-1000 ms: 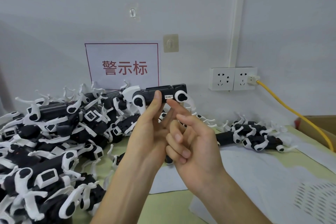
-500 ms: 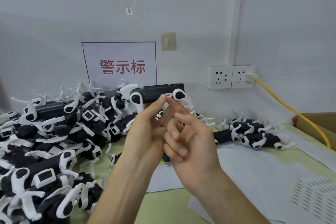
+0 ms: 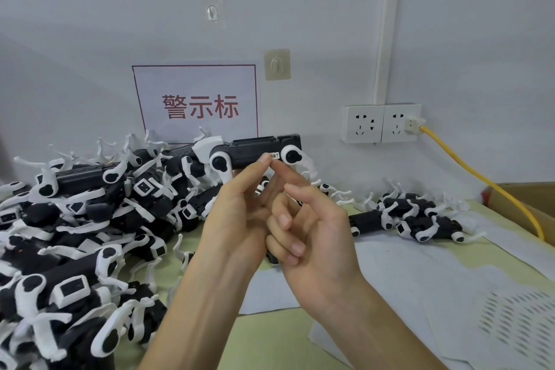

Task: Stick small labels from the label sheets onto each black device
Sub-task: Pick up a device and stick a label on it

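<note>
Left hand [image 3: 237, 213] is up in front of the wall, fingers and thumb curled round the black device [image 3: 255, 149] from below, holding it level above the table [image 3: 270, 339]. Right hand [image 3: 312, 228] has its index fingertip [image 3: 278, 163] on the small white label [image 3: 274, 155] on the device's side, its other fingers curled in on nothing. I see a big heap of devices [image 3: 75, 219] on the left and a smaller cluster [image 3: 420, 219] on the right.

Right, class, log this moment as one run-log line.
step: label sticking | left hand: holds black device raised | right hand: fingertip on small label on device | device pile: at left
</note>
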`<state>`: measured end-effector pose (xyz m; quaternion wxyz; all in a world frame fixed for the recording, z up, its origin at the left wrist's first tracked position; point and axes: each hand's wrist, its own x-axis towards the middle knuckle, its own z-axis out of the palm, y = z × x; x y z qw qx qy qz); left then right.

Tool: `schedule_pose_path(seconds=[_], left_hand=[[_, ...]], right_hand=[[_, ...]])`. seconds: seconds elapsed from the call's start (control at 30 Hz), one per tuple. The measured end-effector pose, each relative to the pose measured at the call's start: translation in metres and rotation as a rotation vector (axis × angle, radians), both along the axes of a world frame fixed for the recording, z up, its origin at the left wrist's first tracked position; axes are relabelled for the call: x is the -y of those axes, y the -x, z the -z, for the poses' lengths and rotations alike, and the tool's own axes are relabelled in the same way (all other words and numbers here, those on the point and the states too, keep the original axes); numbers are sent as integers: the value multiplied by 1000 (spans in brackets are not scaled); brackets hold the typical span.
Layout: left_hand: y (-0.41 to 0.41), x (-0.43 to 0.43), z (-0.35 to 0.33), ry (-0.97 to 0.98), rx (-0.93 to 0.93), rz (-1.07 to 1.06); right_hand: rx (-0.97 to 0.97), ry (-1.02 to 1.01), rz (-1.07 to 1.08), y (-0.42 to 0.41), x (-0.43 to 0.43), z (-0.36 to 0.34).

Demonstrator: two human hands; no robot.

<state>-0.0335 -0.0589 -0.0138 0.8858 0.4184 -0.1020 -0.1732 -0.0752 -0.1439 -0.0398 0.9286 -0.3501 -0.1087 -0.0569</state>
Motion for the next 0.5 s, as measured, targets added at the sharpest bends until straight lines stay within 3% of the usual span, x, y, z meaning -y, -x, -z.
schedule_pose_path(seconds=[0.5], left_hand=[[-6, 6, 8, -2, -95, -250]], right_hand=[[-33, 14, -1, 0, -4, 1]])
